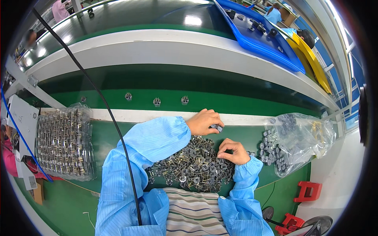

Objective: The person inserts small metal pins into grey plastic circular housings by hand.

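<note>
My left hand reaches forward over the white edge strip and pinches a small grey part between its fingertips. My right hand rests curled at the right edge of a heap of small grey-and-brass parts on the green bench, its fingers closed on one of the pieces. Both arms wear light blue sleeves.
A clear plastic tray of parts lies at the left. A clear bag of grey parts lies at the right, some spilled beside it. Three assembled parts stand on the green conveyor beyond. Blue tray on the upper shelf; black cable hangs across.
</note>
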### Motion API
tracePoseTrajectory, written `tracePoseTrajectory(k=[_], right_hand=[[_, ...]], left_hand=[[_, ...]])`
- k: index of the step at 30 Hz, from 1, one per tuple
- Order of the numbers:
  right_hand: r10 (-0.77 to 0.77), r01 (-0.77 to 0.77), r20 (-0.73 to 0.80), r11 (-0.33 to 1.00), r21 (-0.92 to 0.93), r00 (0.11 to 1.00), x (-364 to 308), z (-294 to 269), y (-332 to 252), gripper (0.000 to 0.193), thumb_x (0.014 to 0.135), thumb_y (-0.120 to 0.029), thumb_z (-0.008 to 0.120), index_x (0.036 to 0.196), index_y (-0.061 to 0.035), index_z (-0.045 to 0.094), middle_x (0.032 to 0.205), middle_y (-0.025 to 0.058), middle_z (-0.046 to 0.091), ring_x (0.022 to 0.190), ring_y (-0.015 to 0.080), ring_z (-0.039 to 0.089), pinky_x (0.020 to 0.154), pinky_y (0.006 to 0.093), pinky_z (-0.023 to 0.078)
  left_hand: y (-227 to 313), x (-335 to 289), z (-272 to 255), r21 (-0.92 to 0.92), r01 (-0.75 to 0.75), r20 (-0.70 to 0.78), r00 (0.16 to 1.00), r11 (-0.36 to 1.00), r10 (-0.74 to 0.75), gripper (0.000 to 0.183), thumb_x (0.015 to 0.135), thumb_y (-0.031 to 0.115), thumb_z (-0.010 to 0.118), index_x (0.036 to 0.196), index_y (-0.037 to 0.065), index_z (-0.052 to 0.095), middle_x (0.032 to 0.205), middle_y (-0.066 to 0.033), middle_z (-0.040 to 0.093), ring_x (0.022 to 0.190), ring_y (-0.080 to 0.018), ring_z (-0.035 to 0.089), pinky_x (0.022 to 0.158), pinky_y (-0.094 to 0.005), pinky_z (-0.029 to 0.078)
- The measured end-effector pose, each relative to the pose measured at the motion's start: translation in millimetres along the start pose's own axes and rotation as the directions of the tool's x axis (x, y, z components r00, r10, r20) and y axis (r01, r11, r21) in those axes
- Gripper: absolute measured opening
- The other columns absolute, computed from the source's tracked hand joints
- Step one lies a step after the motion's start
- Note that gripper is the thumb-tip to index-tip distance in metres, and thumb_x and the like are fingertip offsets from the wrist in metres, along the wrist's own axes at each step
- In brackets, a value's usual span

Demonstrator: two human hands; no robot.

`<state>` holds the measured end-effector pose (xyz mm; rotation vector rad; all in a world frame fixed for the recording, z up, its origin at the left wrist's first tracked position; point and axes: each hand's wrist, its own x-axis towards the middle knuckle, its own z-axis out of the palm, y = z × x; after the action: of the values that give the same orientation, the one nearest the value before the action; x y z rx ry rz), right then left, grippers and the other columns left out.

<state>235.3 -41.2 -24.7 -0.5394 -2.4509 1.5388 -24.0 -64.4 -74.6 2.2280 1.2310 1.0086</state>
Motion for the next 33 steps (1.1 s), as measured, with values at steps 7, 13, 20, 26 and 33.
tracePoseTrajectory(k=[7, 13, 20, 26, 33], right_hand=[[-0.186, -0.049, -0.666, 0.947, -0.318, 0.722, 17.1, 5.8, 11.7, 0.012, 0.078, -0.001, 0.081, 0.082, -0.0043, 0.069, 0.086, 0.0071, 0.064, 0.086, 0.0251, 0.061, 0.079, 0.0364, 0.048], [-0.382, -0.045, -0.559, 0.797, -0.603, 0.736, 21.6, 6.3, 29.6, 0.020, 0.070, -0.008, 0.086, 0.080, -0.0081, 0.069, 0.085, 0.0065, 0.062, 0.086, 0.0296, 0.058, 0.075, 0.0420, 0.045], [-0.131, -0.091, -0.581, 0.937, -0.337, 0.803, 9.1, -0.9, 26.6, 0.017, 0.070, -0.009, 0.086, 0.081, -0.0088, 0.073, 0.093, 0.0032, 0.068, 0.091, 0.0256, 0.061, 0.080, 0.0385, 0.047], [-0.153, -0.136, -0.492, 0.854, -0.502, 0.857, 18.9, 2.3, 25.2, 0.016, 0.074, -0.009, 0.084, 0.086, -0.0071, 0.074, 0.089, 0.0035, 0.067, 0.094, 0.0256, 0.060, 0.083, 0.0386, 0.048], [0.045, -0.117, -0.661, 0.991, -0.065, 0.749, 40.1, 18.4, 22.6, 0.011, 0.080, -0.005, 0.081, 0.087, -0.0030, 0.073, 0.084, 0.0048, 0.066, 0.078, 0.0176, 0.061, 0.068, 0.0310, 0.050]], left_hand=[[-5.9, 1.2, -0.8, 0.036, -0.042, -0.014, 0.999, 0.998, 0.042, 0.033, 0.084, 0.027, 0.080, 0.115, 0.020, 0.072, 0.104, 0.0014, 0.065, 0.104, -0.0222, 0.058, 0.089, -0.0391, 0.040], [-5.5, -0.9, -4.0, 0.017, 0.032, 0.023, 0.999, 0.999, -0.033, 0.031, 0.084, 0.030, 0.080, 0.112, 0.018, 0.072, 0.106, 0.0001, 0.065, 0.107, -0.0231, 0.058, 0.091, -0.0402, 0.041], [-1.2, 1.6, -3.0, -0.003, 0.043, 0.018, 0.999, 0.999, -0.043, 0.033, 0.085, 0.030, 0.081, 0.112, 0.016, 0.071, 0.104, -0.0001, 0.065, 0.107, -0.0232, 0.058, 0.093, -0.0402, 0.041], [-1.7, 1.6, -2.9, 0.008, 0.033, -0.001, 0.999, 0.999, -0.033, 0.031, 0.081, 0.031, 0.084, 0.103, 0.014, 0.071, 0.100, 0.0006, 0.065, 0.103, -0.0228, 0.058, 0.091, -0.0398, 0.041], [-1.4, 0.1, -4.3, 0.006, 0.025, 0.005, 1.000, 1.000, -0.025, 0.032, 0.075, 0.031, 0.088, 0.097, 0.015, 0.071, 0.095, 0.0018, 0.064, 0.098, -0.0219, 0.057, 0.087, -0.0388, 0.038]])
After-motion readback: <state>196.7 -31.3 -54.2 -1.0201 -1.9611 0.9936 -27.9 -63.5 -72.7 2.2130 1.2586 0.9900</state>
